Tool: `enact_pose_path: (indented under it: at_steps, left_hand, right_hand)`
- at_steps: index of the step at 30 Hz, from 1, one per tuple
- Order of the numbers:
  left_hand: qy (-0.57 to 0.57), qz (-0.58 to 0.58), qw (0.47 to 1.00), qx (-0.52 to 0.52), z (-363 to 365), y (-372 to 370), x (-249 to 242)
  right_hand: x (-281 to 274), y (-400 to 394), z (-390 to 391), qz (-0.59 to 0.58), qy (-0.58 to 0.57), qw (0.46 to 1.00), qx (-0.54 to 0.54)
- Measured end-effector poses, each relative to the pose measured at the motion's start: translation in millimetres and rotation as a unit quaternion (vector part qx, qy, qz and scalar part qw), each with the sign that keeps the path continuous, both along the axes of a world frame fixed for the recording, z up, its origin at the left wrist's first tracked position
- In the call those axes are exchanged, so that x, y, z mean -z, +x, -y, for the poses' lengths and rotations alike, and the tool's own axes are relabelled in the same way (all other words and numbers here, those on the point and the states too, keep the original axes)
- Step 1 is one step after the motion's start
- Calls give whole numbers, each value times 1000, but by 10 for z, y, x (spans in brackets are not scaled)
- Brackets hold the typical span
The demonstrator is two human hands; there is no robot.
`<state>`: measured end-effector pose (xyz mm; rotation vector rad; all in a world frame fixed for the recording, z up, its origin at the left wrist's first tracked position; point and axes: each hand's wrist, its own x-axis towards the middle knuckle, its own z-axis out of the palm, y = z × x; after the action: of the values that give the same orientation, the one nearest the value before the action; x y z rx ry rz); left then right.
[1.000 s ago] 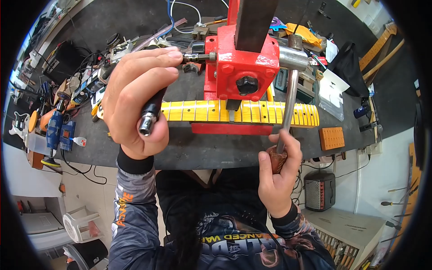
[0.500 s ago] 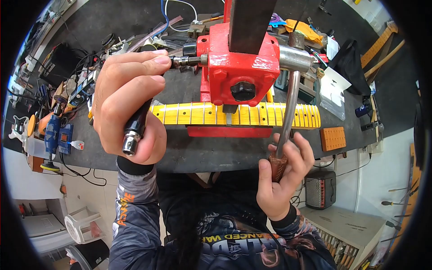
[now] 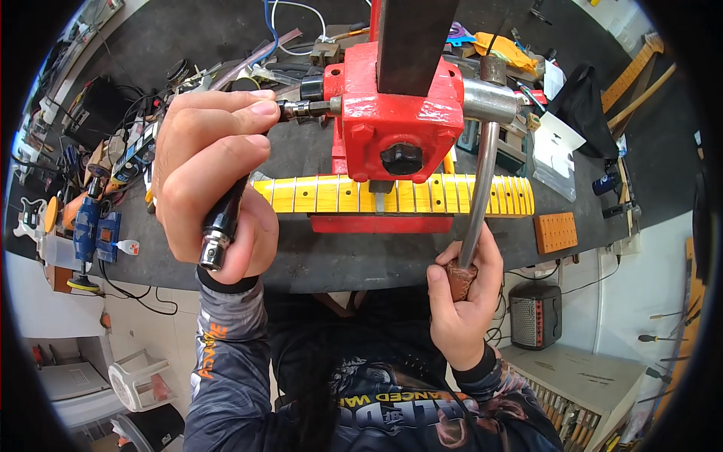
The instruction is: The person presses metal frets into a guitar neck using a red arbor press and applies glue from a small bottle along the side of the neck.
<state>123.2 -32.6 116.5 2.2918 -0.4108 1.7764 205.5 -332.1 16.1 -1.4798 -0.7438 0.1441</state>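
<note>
The red arbor press (image 3: 403, 124) has its dark ram pressing down at a yellow guitar neck (image 3: 324, 195) with metal frets, which lies across the press's red base (image 3: 380, 224). My left hand (image 3: 215, 177) grips a black-handled socket wrench (image 3: 222, 222). A chrome end of that wrench sits on a bolt at the press's left side; part of the handle is hidden behind my fingers. On the right, my right hand (image 3: 468, 309) is curled round the brown leather-wrapped grip of the press's steel lever (image 3: 480, 192), which slants down toward me.
An orange block with holes (image 3: 556, 233) lies right of the neck. Tools and cables clutter the back of the dark bench (image 3: 331, 260). At left lies a blue rotary tool (image 3: 86, 226); a black bag (image 3: 587, 113) and another neck (image 3: 633, 75) are at right. A speaker (image 3: 535, 316) stands below.
My right hand's fingers have closed further round the lever's grip, which now sits slightly lower and to the left. My left hand holds the wrench in nearly the same place.
</note>
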Motion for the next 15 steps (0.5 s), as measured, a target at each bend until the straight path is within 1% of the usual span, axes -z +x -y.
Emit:
enact_pose_path:
  at_steps: [1,3,5,7,9,15]
  left_hand:
    - [0,0,1000,1,-14,23,-1]
    - [10,51,996,72,-54,89,-3]
    - [10,51,996,73,-60,94,-1]
    - [11,51,996,74,-42,67,-4]
    - [-4,-2,1000,-6,15,-1,-4]
    - [-9,-16,1000,13,8,-19,-41]
  right_hand:
    - [-6,-11,15,-30,10,999,-2]
    - [27,-14,10,-17,6,1000,8]
    - [29,-24,5,-2,3,1000,17]
    - [19,-41,2,-21,6,1000,19]
    - [28,-45,1,-20,3,1000,23]
    - [53,-46,5,-2,-8,999,31]
